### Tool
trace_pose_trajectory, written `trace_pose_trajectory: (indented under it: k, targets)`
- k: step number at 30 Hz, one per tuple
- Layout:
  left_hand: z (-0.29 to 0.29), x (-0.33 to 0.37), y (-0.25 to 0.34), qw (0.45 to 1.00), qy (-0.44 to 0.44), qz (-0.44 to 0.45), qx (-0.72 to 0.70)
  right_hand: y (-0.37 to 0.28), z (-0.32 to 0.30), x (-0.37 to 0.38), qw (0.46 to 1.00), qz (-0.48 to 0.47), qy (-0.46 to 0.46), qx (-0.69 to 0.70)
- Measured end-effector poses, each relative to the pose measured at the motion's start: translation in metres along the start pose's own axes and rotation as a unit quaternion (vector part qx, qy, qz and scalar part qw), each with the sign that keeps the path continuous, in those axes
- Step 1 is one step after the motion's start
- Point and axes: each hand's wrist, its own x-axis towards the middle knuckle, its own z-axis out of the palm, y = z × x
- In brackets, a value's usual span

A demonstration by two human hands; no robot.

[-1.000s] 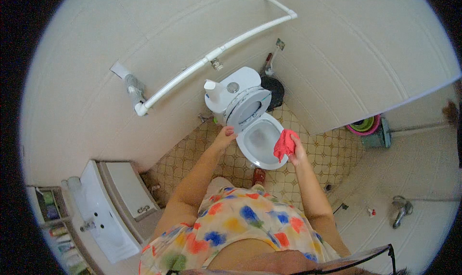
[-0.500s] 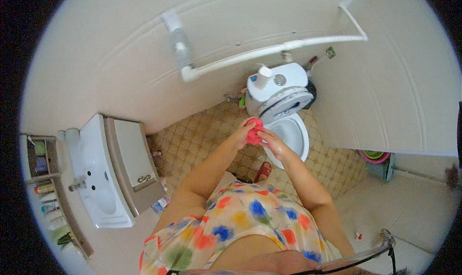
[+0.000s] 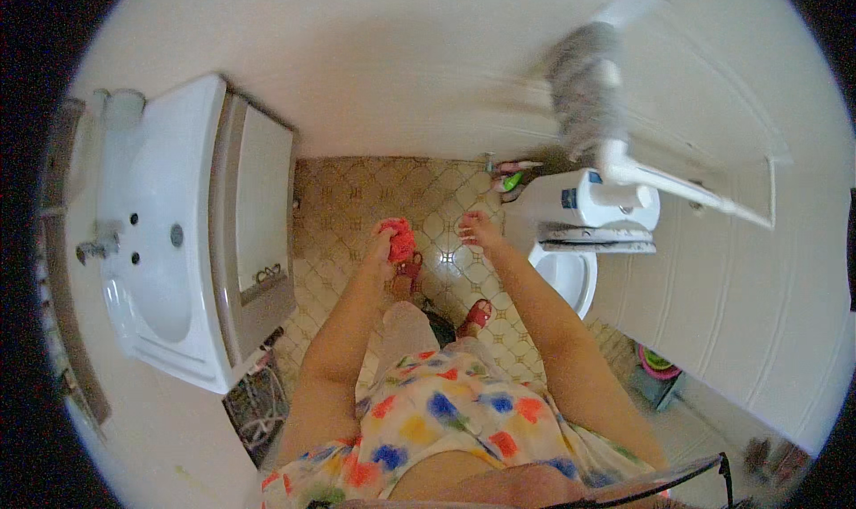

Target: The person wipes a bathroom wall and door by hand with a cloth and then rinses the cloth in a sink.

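My left hand is closed round a crumpled pink-red cloth, which I carry in front of me above the tiled floor. To its right, my right hand is held out with nothing in it, its fingers apart. Both arms reach forward, and a gap lies between the two hands. Beyond my right forearm stands the white toilet, its bowl partly in view and its lid raised against the cistern.
At left, a white washbasin with a chrome tap sits on a cabinet. White pipes run above the toilet. Bottles stand beside the cistern. A pink and green basin shows at lower right.
My view has turned left toward the washbasin. My hands have parted: the right has let go of the cloth, which stays in the left, and both are away from the toilet bowl.
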Motion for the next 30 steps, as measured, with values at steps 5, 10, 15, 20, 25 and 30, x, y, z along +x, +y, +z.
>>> trace_pose_trajectory:
  k: [5,10,15,20,25,30]
  targets:
    - [-0.025,-0.002,-0.015,0.996,0.055,0.034,-0.065,0.053,-0.022,0.113,0.993,0.055,0.078,-0.064]
    - [-0.083,0.058,-0.081,0.975,0.095,-0.041,-0.196,0.101,-0.102,0.21,0.971,0.071,0.199,-0.113]
    - [-0.085,0.078,-0.089,0.981,0.118,-0.047,-0.144,0.105,-0.15,0.242,0.965,0.072,0.251,0.002]
    - [-0.126,0.127,-0.12,0.979,0.063,-0.026,-0.193,0.069,-0.142,0.277,0.909,0.071,0.405,-0.069]
    - [-0.084,0.181,-0.116,0.987,0.065,-0.038,-0.144,0.085,-0.327,0.339,0.521,0.094,0.248,-0.811]
    - [-0.141,0.206,-0.159,0.971,0.083,-0.044,-0.219,0.072,-0.272,0.393,0.73,0.072,0.366,-0.573]
